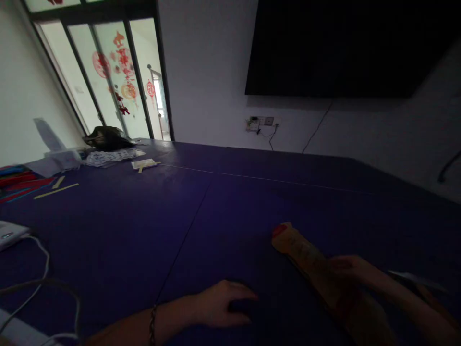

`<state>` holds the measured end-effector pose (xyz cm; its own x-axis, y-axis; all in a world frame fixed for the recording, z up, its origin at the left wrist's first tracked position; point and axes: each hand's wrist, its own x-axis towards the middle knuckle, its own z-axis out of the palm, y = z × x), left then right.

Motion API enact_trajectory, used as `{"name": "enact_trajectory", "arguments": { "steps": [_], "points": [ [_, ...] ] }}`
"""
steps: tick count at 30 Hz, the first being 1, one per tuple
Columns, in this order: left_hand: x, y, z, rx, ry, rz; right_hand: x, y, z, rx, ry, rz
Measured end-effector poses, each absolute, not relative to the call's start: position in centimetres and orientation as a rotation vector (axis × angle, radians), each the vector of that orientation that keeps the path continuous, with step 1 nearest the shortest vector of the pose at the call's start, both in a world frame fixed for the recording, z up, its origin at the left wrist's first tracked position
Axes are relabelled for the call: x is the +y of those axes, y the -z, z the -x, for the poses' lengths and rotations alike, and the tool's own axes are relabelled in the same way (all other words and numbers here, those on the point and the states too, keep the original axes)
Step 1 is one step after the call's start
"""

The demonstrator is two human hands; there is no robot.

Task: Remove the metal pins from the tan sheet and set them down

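My left hand (219, 305) is low over the dark blue table (154, 240), thumb and fingers apart in a loose curve with nothing between them. A dark braided bracelet (152, 323) circles that wrist. At the right lies a long tan piece (306, 254), with a red patch (279, 230) at its far rounded end and faint dark print along it; its exact kind is too dim to tell. My right hand (347, 269) is closed at the piece's right edge, with its fingertips partly lost in shadow. The piece's near end runs toward the bottom of the view.
Behind my right forearm lies a thin, pale object (414, 278). White cables (45, 259) and a white device (12, 234) are at the left. Yellow strips (55, 191), red and blue material (23, 182), a dark bag (110, 138) and a small white pad (144, 164) lie farther back.
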<state>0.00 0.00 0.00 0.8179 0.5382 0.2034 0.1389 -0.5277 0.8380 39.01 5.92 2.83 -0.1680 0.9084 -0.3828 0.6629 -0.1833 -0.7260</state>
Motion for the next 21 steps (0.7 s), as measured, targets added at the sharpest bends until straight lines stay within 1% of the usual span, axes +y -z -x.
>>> {"name": "enact_trajectory", "arguments": {
  "steps": [3,8,11,16,19,21],
  "points": [
    [-0.1,0.2,0.0,0.572,-0.710,-1.952,7.5,-3.2,-34.9,-1.965,-1.289,1.769],
    [0.6,1.0,0.5,0.881,-1.172,-1.539,10.2,-2.5,-29.0,-2.123,-1.306,1.626],
    [1.3,1.3,0.9,0.982,-1.332,-1.386,11.2,-2.4,-26.3,-2.194,-1.317,1.522],
    [2.2,1.7,1.2,1.005,-1.439,-1.306,12.0,-2.5,-23.5,-2.215,-1.342,1.384],
    [2.5,2.1,1.1,0.921,-1.385,-1.326,11.9,-2.6,-22.9,-2.125,-1.310,1.347],
    [2.6,2.3,0.9,0.885,-1.307,-1.351,11.2,-2.7,-22.7,-1.978,-1.196,1.337]
  ]
}}
